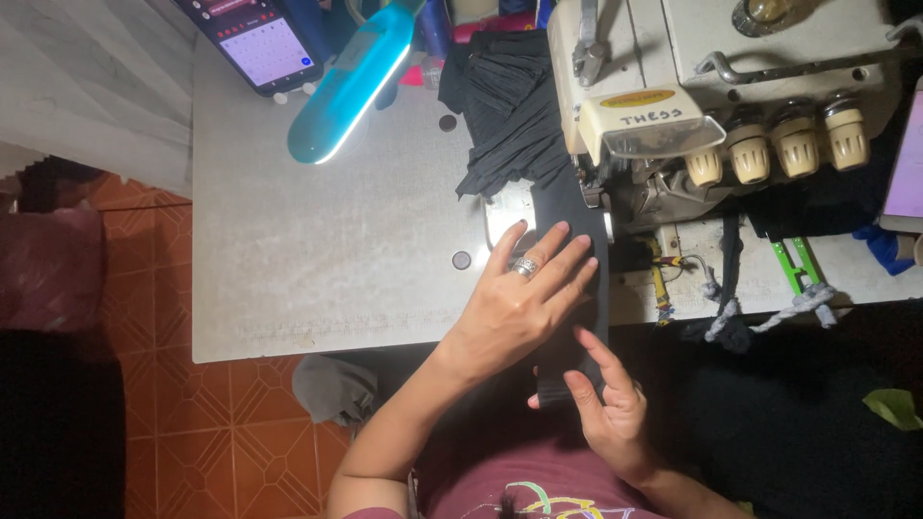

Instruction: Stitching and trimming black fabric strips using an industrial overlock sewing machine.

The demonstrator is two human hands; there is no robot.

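On the grey sewing table (317, 259) in front of me, a black fabric strip (569, 216) runs from the presser foot of the cream overlock machine (692, 106) back toward my lap. My left hand (519, 298) lies flat on it with the fingers spread and a ring showing, pressing the strip to the table just before the needle area, gripping nothing. My right hand (606, 399) is lower, near the table edge, loosely curled, pinching the strip's near end between thumb and fingers. Behind the machine foot, a pile of pleated black fabric (505, 106) is bunched up. A turquoise lamp (351, 82) glows beside it, and a phone (260, 43) lies at the far corner.
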